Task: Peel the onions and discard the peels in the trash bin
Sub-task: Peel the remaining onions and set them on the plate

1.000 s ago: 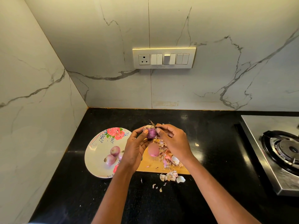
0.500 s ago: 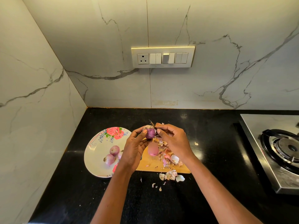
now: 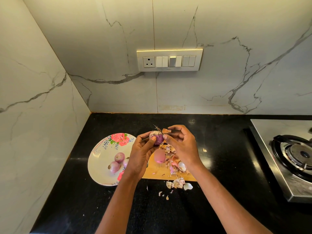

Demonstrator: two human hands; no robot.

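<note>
Head view: onion [image 3: 157, 138] in left hand [image 3: 141, 156], root end up-right.

Lighting is even and moderately bright with a warm yellowish cast over the marble walls [image 3: 219, 31]. A lit strip glows along the top edge of the switch panel [image 3: 169, 60]. The black countertop [image 3: 228, 166] reads very dark, showing small pale reflections near the back wall and a soft sheen beside the plate [image 3: 101, 159]. The steel stove [image 3: 278, 149] carries mild highlights. Shadows are soft and weak. Wide-angle distortion bends the wall corner and counter edges toward the frame borders. Focus is acceptable at centre; fine detail is smeared at the lower edge.
</note>
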